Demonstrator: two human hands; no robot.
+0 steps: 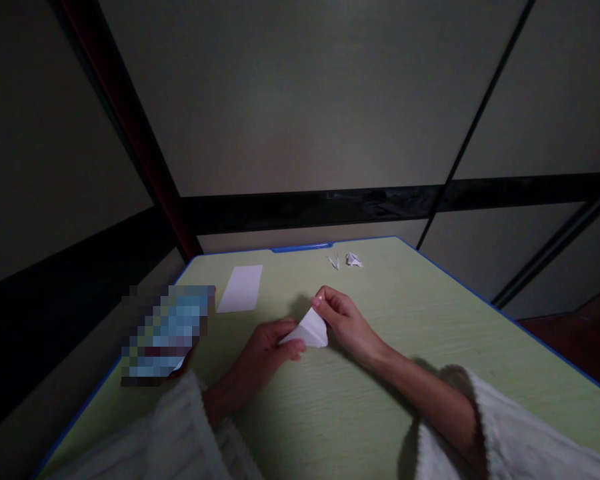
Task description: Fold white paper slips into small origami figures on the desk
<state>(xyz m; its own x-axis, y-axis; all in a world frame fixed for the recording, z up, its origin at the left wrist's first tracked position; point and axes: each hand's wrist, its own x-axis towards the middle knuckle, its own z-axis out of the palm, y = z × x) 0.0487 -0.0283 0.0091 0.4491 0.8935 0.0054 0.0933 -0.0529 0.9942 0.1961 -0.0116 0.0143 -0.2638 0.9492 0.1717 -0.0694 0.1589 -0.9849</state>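
Between my hands is a small piece of white paper, creased, with a rough lower right edge. My left hand pinches its left end, thumb in front and fingers behind. At the upper corner, my right hand grips the paper between thumb and bent fingers. Both hands are just above the middle of the table. Beyond them lie a small folded or crumpled white paper piece and a few thin paper strips.
A flat white sheet of paper rests on the pale green table at the back left. Nearer on the left is a tablet-like device with a blurred-out screen. Behind the table's blue edge stand large panels with a dark band.
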